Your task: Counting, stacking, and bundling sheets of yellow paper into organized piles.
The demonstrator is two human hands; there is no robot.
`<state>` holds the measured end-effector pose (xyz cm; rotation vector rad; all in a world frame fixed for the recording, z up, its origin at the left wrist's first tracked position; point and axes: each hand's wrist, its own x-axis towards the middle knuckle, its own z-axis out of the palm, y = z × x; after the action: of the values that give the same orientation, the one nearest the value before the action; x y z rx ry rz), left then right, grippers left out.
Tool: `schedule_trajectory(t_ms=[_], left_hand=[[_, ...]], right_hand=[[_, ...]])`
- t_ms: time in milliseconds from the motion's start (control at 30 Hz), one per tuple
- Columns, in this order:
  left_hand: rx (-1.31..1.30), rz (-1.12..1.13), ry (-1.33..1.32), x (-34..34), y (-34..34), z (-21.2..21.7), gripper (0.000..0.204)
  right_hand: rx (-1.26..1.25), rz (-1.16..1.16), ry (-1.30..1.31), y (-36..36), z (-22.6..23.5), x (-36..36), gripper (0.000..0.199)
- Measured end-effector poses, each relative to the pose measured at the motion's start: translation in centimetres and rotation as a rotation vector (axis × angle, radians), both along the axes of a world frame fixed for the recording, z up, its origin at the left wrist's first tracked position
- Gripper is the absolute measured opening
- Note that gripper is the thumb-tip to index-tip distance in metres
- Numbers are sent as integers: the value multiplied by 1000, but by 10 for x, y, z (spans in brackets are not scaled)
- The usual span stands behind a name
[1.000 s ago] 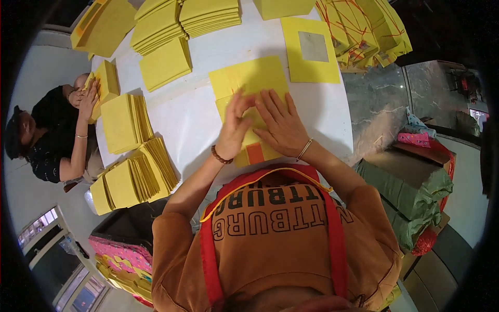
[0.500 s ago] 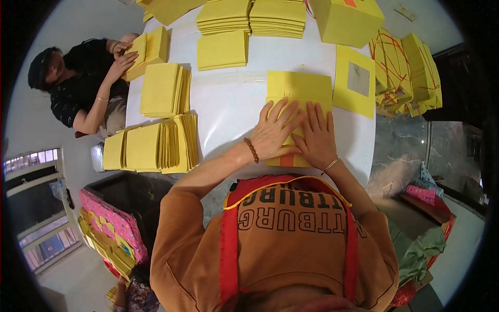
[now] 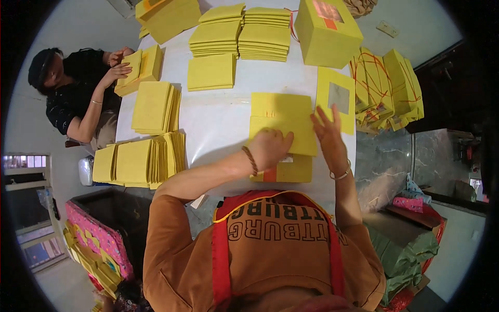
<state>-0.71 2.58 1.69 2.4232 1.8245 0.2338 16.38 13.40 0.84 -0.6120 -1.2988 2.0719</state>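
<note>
A yellow folded card piece (image 3: 281, 106) lies flat on the white table in front of me, with an orange strip and a small pale patch showing on its near part. Its upper panel stands slightly raised at the near edge. My left hand (image 3: 271, 150) is curled into a closed shape over that panel's near left part, hiding its own fingertips. Just off the piece's right side, my right hand (image 3: 330, 140) is open with fingers spread, holding nothing. Beneath its fingertips lies a yellow sheet with a grey window (image 3: 345, 115).
Stacks of yellow folded pieces (image 3: 150, 106) line the table's left side, with more (image 3: 214, 39) at the back. A tall yellow box (image 3: 328, 41) stands back right; yellow bags with red cords (image 3: 387, 86) hang beyond the right edge. Another person (image 3: 78, 99) handles a yellow box at far left.
My right hand has lifted off the piece and moved right, fingers spreading. My left hand has gone from lying flat to curled. The raised panel now uncovers the lower part. The whole view has shifted.
</note>
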Motion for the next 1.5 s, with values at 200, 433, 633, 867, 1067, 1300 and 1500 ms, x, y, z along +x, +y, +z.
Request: schedule_trajectory(t_ms=[200, 433, 633, 867, 1067, 1300, 1500], left_hand=[[108, 444, -330, -122, 11, 54, 39], [322, 452, 229, -242, 53, -58, 55], [269, 403, 345, -255, 60, -98, 50], [66, 410, 331, -259, 61, -106, 56], [-35, 418, 275, -263, 56, -128, 72], [-192, 403, 424, -260, 67, -109, 74], [-250, 273, 487, -249, 69, -79, 69]], right_hand=[[189, -169, -210, -2, -3, 12, 59], [597, -152, -485, -17, -39, -2, 35], [786, -143, -593, -19, -35, -6, 32], [874, -149, -637, -22, -38, -8, 29], [903, -109, -659, -25, -37, -8, 30], [1101, -75, -614, -23, -16, -1, 35], [1256, 120, -690, -30, -20, 6, 41]])
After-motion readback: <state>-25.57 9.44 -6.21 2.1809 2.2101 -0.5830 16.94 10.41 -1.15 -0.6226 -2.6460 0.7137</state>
